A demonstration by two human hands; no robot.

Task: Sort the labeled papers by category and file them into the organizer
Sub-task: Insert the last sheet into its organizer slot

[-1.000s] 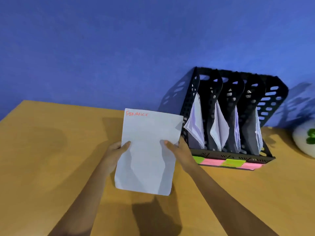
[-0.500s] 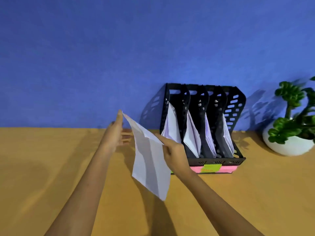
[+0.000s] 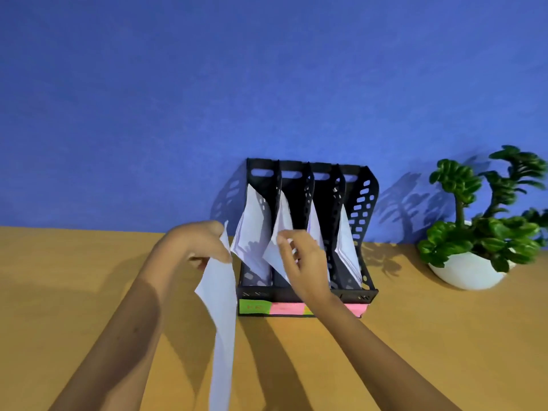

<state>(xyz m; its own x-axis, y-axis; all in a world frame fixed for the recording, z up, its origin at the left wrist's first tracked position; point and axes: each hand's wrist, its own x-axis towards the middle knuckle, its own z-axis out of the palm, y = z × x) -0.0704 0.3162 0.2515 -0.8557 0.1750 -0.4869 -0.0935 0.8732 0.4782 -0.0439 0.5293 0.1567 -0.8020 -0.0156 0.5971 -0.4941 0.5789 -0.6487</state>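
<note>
Right in front of the organizer [image 3: 308, 232] is where it gets fiddly. The left hand [image 3: 189, 247] pinches the top edge of the loose sheet [image 3: 221, 307] between thumb and fingers, so the paper hangs limp and nearly edge-on, its lower part trailing down toward the bench [image 3: 444, 336]. The right hand [image 3: 305, 262] is at the second slot from the left, fingers loosely spread around the papers already filed there [image 3: 281, 229]; I can't tell if it's actually gripping them or just nudging them aside.

Stuff that could go sideways, imo:
- the sheet is floppy and held at one point only, so the bottom corner could catch on the organizer's front lip or a divider and crumple instead of sliding in
- all four slots already hold slumped, leaning papers, so the new one could wedge between them or fold over
- the coloured labels [image 3: 299, 309] on the front are partly hidden by the right wrist and too blurry to read, so picking the wrong slot is easy
- shoving hard could push the organizer back; it looks like it sits against the blue wall [image 3: 267, 84], though

Room-wise: lots of open bench on the left, slot openings are narrow, and the potted plant [image 3: 474, 232] sits well off to the right, away from both hands.
</note>
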